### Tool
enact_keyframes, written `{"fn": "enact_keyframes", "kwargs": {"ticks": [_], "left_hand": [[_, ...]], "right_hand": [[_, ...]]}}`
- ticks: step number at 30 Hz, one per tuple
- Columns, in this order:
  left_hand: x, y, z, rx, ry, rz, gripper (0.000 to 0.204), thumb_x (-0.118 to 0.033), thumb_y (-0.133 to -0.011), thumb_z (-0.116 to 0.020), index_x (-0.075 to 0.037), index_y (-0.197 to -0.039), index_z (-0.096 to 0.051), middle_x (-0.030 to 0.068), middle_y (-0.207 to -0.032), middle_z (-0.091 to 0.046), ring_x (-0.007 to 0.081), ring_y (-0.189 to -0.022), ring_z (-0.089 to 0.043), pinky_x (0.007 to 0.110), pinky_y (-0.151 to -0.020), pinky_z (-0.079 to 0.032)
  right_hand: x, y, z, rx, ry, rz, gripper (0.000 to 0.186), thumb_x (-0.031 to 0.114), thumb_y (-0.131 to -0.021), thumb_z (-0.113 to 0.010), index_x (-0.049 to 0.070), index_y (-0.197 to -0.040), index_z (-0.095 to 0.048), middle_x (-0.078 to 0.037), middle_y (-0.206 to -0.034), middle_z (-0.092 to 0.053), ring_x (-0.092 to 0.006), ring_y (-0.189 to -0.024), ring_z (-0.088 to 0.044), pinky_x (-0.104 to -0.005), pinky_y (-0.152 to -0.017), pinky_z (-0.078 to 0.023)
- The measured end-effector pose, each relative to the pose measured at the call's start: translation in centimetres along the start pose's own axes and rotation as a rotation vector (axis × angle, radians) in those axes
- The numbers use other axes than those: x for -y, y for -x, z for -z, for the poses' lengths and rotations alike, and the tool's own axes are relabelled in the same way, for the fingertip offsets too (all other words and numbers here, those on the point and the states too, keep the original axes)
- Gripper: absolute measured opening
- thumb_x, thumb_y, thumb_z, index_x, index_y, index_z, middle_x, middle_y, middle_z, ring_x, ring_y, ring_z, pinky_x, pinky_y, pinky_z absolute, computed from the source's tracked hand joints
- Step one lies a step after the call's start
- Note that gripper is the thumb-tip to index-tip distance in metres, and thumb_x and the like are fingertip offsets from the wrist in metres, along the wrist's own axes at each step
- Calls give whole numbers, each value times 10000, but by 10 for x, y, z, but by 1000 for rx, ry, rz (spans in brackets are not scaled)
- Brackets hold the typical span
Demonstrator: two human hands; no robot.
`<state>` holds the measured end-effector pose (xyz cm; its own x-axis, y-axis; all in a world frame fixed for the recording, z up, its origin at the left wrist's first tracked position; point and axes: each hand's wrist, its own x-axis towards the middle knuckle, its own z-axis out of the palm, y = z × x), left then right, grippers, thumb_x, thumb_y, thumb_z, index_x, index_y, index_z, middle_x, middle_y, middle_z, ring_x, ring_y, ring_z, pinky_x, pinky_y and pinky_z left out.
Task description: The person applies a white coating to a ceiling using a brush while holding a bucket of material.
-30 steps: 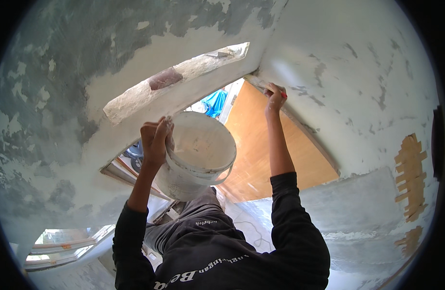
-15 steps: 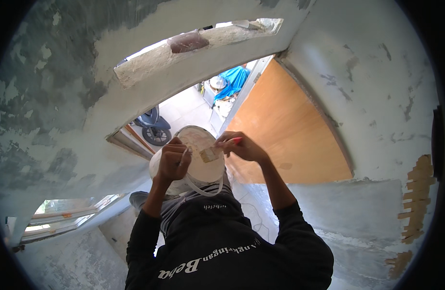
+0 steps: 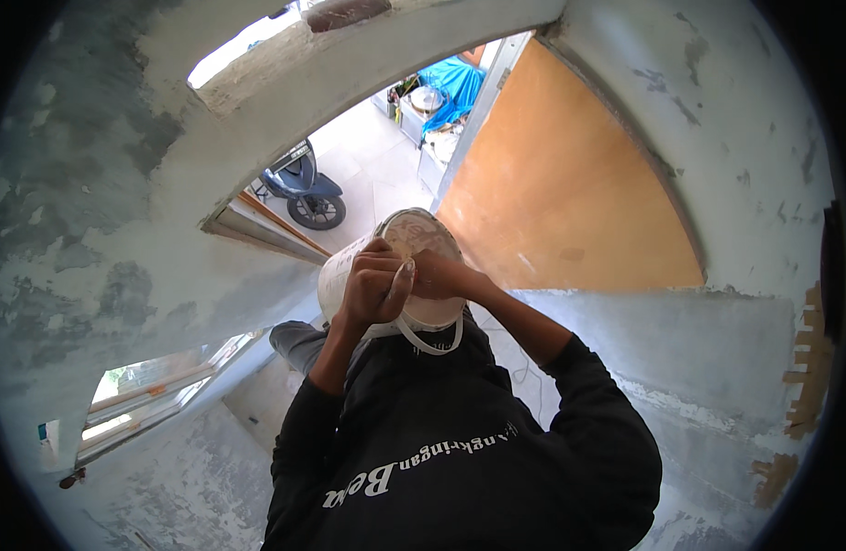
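Note:
My left hand [image 3: 375, 286] is closed over the round, pale face of a white bucket [image 3: 342, 280]. What it grips is hidden; a pale bit shows at its fingertips. Right beside it, my right hand [image 3: 441, 275] is closed too, its fingers meeting the left ones. The paintbrush it held a moment ago, with a red handle and pale bristles, is now almost wholly covered by the two hands. The bucket's white handle [image 3: 434, 349] loops down on the side nearest my body.
An orange-brown wooden door [image 3: 570, 184] stands to the right of the doorway. Beyond it are a parked motorbike [image 3: 308, 193] and a blue cover [image 3: 455, 87] over stored things. Patchy grey-white walls [image 3: 83, 230] surround me, with a window [image 3: 157, 395] at lower left.
My hands have come together over the bucket, hiding the paintbrush that showed between them. The whole view has shifted, so bucket and doorway sit farther right and higher.

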<state>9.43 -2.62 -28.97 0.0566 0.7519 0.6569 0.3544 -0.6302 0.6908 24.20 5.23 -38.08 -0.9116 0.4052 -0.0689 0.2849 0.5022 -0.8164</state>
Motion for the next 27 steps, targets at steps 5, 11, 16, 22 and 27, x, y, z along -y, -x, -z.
{"fn": "enact_keyframes", "kwargs": {"ticks": [5, 11, 16, 22, 27], "left_hand": [[-5, 8, 6, 6, -17, -6, 299, 20, -749, -504, -35, -462, -442, 71, -480, -466, 229, -416, -443, 344, -545, -348], [3, 27, 12, -35, 35, -31, 259, -21, -692, -502, -41, -457, -396, 58, -455, -392, 216, -388, -385, 345, -530, -322], [0, 29, 18, -42, -4, 1, 239, -56, -672, -503, -39, -455, -404, 65, -453, -398, 220, -387, -393, 348, -535, -329], [0, 28, 14, -103, 5, -17, 274, -25, -699, -471, -20, -450, -356, 52, -428, -385, 176, -364, -366, 336, -549, -333], [4, 27, 13, -93, 1, -2, 274, -26, -696, -470, -27, -446, -358, 56, -431, -387, 178, -365, -371, 340, -553, -336]], "right_hand": [[23, -5, 10, -262, -149, -44, 242, 218, -820, -596, -2, -726, -629, -197, -709, -597, -363, -681, -578, -428, -663, -454], [11, 4, -24, -129, 139, -56, 240, 228, -811, -571, 12, -725, -632, -204, -793, -612, -360, -768, -597, -429, -704, -469], [40, -5, 2, 96, -80, -239, 283, 241, -828, -534, 2, -710, -628, -203, -759, -611, -368, -727, -598, -441, -695, -476], [25, -7, -21, -305, 51, -91, 322, 285, -830, -563, -5, -700, -616, -198, -723, -608, -358, -707, -590, -424, -682, -458], [34, -12, -11, 106, 65, -130, 294, 260, -830, -549, 6, -722, -647, -194, -738, -640, -371, -684, -611, -446, -672, -483]]}}
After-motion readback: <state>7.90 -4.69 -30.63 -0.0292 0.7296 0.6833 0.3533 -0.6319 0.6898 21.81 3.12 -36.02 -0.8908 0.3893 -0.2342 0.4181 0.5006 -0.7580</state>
